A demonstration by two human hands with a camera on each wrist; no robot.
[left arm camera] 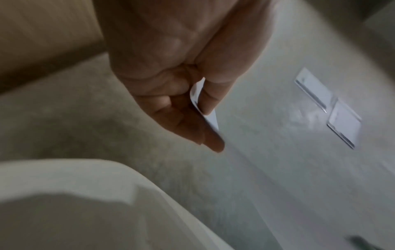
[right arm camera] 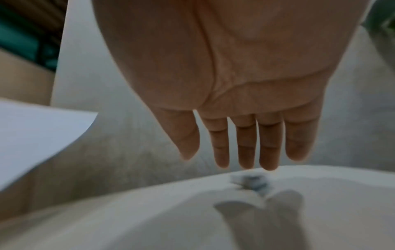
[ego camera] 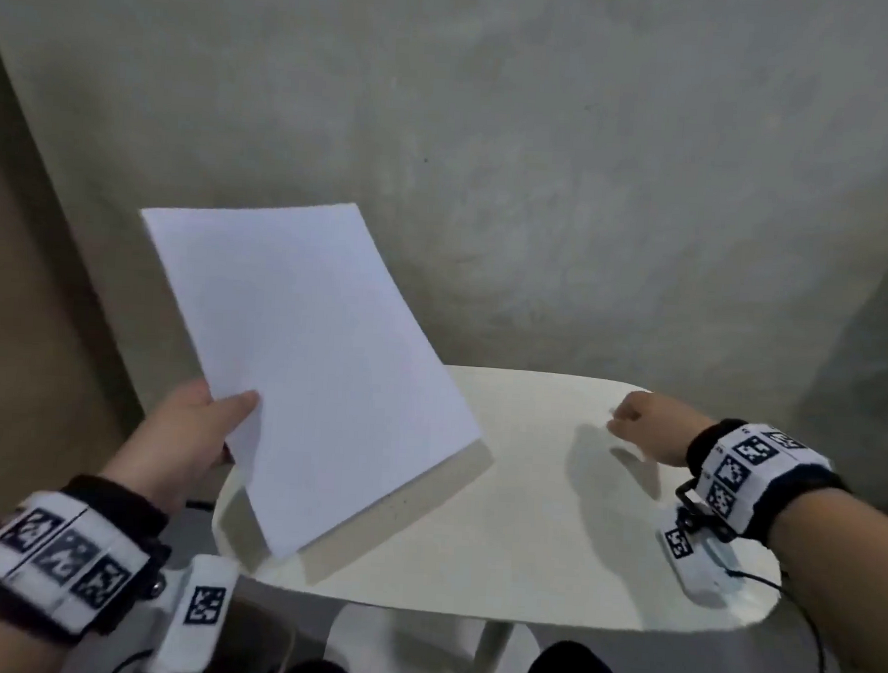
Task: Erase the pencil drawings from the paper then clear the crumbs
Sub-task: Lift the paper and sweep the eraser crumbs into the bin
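The left hand (ego camera: pixel 190 436) pinched the white paper (ego camera: pixel 307 360) by its near corner, lifted and tilted above the round table (ego camera: pixel 498 545). The right hand (right arm camera: pixel 245 94) hung slack-fingered over a blurred grey smudge (right arm camera: pixel 250 181), possibly crumbs.

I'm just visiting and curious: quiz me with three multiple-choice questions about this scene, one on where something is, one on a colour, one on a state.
1. Where is the white sheet of paper?
A. Flat on the table
B. Lifted, tilted over the table's left end
C. On the floor

2. What colour is the oval table?
A. Black
B. Red
C. Off-white

3. How is the right hand?
A. Open, fingers straight
B. Gripping a pencil
C. Holding the paper

Answers: 1 B, the left hand pinches its corner in the air; 2 C, its top is pale cream; 3 A, the right wrist view shows straight fingers holding nothing.
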